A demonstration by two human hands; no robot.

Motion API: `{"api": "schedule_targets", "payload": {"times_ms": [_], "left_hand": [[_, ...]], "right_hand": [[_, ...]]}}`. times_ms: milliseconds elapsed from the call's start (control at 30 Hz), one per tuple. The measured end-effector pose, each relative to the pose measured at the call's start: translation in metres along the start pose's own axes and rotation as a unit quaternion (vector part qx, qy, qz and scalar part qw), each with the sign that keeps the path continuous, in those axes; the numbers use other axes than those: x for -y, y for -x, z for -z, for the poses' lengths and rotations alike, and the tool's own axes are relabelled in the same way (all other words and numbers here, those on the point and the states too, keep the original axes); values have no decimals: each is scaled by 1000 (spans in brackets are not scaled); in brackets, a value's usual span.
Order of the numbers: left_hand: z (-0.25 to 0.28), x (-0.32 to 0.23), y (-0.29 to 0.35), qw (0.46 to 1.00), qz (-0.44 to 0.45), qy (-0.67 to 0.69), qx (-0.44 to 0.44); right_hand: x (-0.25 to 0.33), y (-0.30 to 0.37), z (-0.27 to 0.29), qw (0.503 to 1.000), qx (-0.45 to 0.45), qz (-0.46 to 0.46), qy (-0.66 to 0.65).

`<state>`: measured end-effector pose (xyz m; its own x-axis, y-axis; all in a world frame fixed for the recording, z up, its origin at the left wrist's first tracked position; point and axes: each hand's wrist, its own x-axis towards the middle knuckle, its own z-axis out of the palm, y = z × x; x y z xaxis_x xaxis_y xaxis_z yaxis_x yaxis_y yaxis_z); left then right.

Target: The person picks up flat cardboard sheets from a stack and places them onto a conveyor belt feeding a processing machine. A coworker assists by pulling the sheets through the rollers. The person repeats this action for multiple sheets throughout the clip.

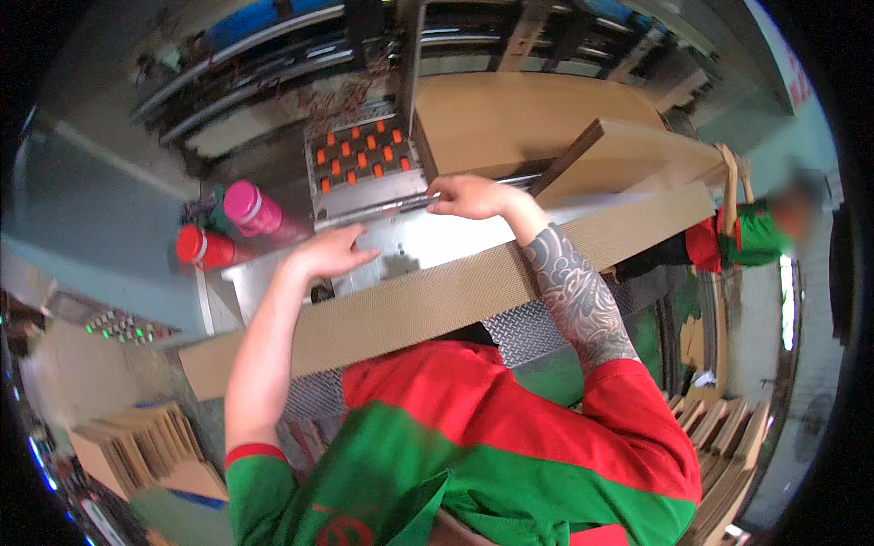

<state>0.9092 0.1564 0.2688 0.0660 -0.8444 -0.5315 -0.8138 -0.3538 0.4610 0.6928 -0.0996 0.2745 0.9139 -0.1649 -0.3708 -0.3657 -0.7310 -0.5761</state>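
Observation:
A long stack of corrugated cardboard [410,303], its fluted edges facing up, runs across in front of my body. Both my forearms reach over it. My left hand [332,253] hovers over the metal table [410,237] with its fingers spread and nothing in them. To the right and farther off, my right hand [473,197] is at the table's far edge near the roller plate, fingers loosely bent and apart. I see nothing held in it. Beyond that hand lies a large pile of brown cardboard sheets [510,118].
A pink bottle [252,208] and a red bottle [205,247] stand at the left. Orange rollers [361,155] sit beyond the table. At right, a co-worker [760,232] grips a tilted cardboard slab [637,159]. More cardboard stacks [150,446] stand low at left. Machine rails cross the back.

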Motion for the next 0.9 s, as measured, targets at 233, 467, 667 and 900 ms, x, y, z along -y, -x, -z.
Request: {"api": "schedule_targets", "payload": {"times_ms": [233,467,667,900], "left_hand": [[0,16,-7,1000,-10,21,-17],[5,8,-4,1000,0,22,-21],[2,12,-2,999,3,29,-35],[-6,20,7,995,35,59,-68]], "right_hand": [[-21,-12,-1,998,3,-8,-68],[-19,-8,-1,997,10,-39,-71],[-12,-8,-5,999,10,-33,-27],[10,0,-15,999,40,17,32]]}}
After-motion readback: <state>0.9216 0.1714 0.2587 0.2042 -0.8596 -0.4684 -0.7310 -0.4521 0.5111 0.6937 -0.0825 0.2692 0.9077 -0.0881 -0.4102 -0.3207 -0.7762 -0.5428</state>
